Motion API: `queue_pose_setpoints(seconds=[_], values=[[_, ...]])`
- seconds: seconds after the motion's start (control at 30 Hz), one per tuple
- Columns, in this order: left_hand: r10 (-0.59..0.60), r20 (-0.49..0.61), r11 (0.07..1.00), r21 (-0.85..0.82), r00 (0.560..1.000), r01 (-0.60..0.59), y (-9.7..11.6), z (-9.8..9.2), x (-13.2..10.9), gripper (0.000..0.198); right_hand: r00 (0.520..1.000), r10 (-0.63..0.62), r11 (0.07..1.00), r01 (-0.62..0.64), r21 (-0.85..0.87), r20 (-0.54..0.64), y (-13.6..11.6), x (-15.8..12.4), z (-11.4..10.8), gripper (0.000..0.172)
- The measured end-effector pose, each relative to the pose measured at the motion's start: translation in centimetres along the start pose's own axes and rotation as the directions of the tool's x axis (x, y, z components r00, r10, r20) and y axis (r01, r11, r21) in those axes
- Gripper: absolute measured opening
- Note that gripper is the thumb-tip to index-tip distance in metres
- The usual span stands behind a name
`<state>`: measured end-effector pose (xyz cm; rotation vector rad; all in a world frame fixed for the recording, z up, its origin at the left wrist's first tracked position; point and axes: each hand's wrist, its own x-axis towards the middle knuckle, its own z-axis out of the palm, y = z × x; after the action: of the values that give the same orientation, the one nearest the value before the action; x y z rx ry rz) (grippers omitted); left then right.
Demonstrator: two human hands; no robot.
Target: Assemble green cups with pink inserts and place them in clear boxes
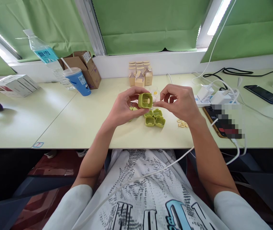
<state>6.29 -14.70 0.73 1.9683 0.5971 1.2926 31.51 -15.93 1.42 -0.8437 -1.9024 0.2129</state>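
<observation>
My left hand (124, 108) holds a small green square cup (145, 106) between thumb and fingers, its opening tilted toward me. A pale oval shows on the inside of the cup. Just right of it, my right hand (183, 101) is closed in a pinch, thumb and index fingertips close to the cup's edge. Whatever lies in that pinch is too small to make out. Below the hands, several similar green cups (159, 121) with wavy rims stand grouped on the table. A clear item with a yellow centre (155, 93) is partly visible behind my fingers.
Small pale yellow rings (182, 123) lie near my right wrist. Cream-coloured boxes (140, 80) stand at the back. Leftward are a blue cup (80, 83), a water bottle (51, 60) and a cardboard box (92, 72). Rightward, a phone (219, 123), a power strip (200, 101) and cables.
</observation>
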Motion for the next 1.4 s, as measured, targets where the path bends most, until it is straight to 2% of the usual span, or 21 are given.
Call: queue_pose_setpoints(seconds=[0.13,0.23,0.3,0.4,0.5,0.53,0.6,0.67,0.73,0.83,0.97,1.4], values=[[0.007,0.01,1.0,-0.017,1.0,-0.006,0.0,0.0,0.0,0.052,0.996,-0.064,0.997,0.061,-0.048,-0.061,-0.4,-0.1,0.4,0.007],[-0.001,0.013,1.0,-0.011,1.0,0.001,0.1,0.0,0.0,0.052,0.994,-0.082,0.996,0.079,-0.034,-0.067,-1.0,-0.2,0.4,0.01],[-0.005,0.015,1.0,-0.011,1.0,0.005,0.1,0.1,0.0,0.052,0.999,-0.03,0.999,0.032,0.039,-0.04,-1.3,-0.2,0.4,0.014],[-0.009,0.007,1.0,0.001,1.0,0.009,0.2,0.1,-0.1,0.051,0.996,0.091,0.979,-0.087,0.186,-0.015,-1.5,-0.1,0.5,0.034],[0.016,0.008,0.999,0.034,1.0,-0.016,0.3,0.0,-0.1,0.051,0.968,0.251,0.904,-0.226,0.362,-0.022,-1.5,0.1,0.8,0.046],[0.033,0.011,0.998,0.048,0.999,-0.033,0.3,0.0,-0.1,0.052,0.953,0.303,0.861,-0.277,0.426,0.007,-1.6,0.1,0.9,0.05],[0.064,0.016,0.995,0.075,0.998,-0.065,0.3,-0.1,-0.1,0.052,0.922,0.359,0.755,-0.379,0.534,0.146,-1.8,0.2,1.0,0.061],[0.08,0.023,0.993,0.086,0.997,-0.081,0.3,-0.1,-0.1,0.052,0.892,0.334,0.664,-0.452,0.595,0.305,-2.1,0.2,1.1,0.069],[0.093,0.024,0.992,0.084,0.995,-0.095,0.3,-0.2,0.0,0.051,0.882,0.284,0.618,-0.468,0.631,0.376,-2.2,0.1,1.2,0.067],[0.108,0.021,0.991,0.075,0.994,-0.109,0.2,-0.2,0.0,0.052,0.894,0.252,0.599,-0.445,0.666,0.371,-2.3,0.1,1.4,0.059],[0.094,0.018,0.994,0.06,0.995,-0.095,0.2,-0.1,0.0,0.053,0.884,0.284,0.572,-0.468,0.674,0.372,-2.1,0.1,1.6,0.05],[0.113,0.041,0.986,0.115,0.993,-0.117,0.1,-0.3,0.0,0.052,0.869,0.353,0.581,-0.495,0.647,0.347,-2.2,0.2,1.9,0.048]])
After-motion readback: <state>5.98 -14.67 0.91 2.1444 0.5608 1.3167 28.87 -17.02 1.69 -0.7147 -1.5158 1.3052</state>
